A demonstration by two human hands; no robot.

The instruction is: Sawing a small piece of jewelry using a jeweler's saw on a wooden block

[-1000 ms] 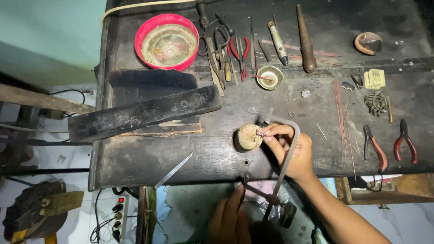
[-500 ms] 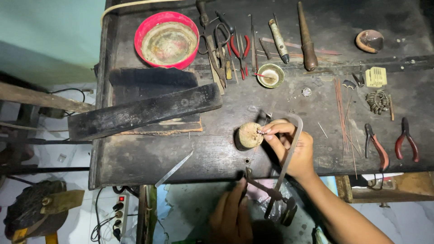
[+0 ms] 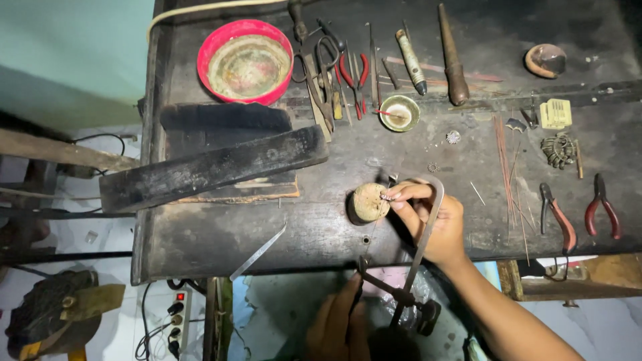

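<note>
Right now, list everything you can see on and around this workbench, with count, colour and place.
workbench: one, dark, fills the view
bowl: one, red rim, back left
dark blocks: two, black, stacked at left
small dish: one, pale green, back centre
pliers and shears: several, red and metal, beside the bowl
tapered tools: two, brown and pale, back centre
pliers: two, red handles, right edge
thin wires: a bundle, reddish, right of centre
metal strip: one, grey, front edge
round peg: one, tan, front centre
saw frame: one, metal, over the front edge
power strip: one, white, on the floor at left
right hand: fingertips pinch a small piece against the round peg
left hand: below the bench, its grip on the saw frame's handle
</note>
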